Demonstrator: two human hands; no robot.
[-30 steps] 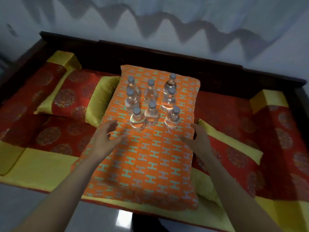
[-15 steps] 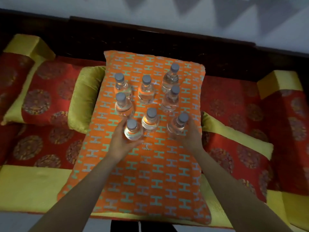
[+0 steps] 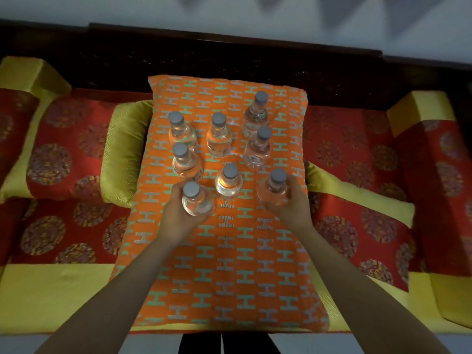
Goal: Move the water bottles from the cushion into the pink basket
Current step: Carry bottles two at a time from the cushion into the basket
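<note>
On orange cushion [image 3: 224,264], eight bottles [image 3: 219,136].

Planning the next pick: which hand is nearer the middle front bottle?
Left. The left hand sits just beside the middle front bottle; the right hand is slightly farther.

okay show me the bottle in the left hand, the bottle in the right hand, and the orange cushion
Left-hand bottle [image 3: 191,189]: head view, on its grey cap.
Right-hand bottle [image 3: 278,176]: head view, on its grey cap.
Orange cushion [image 3: 229,272]: head view, on bare patterned fabric near the front.
</note>
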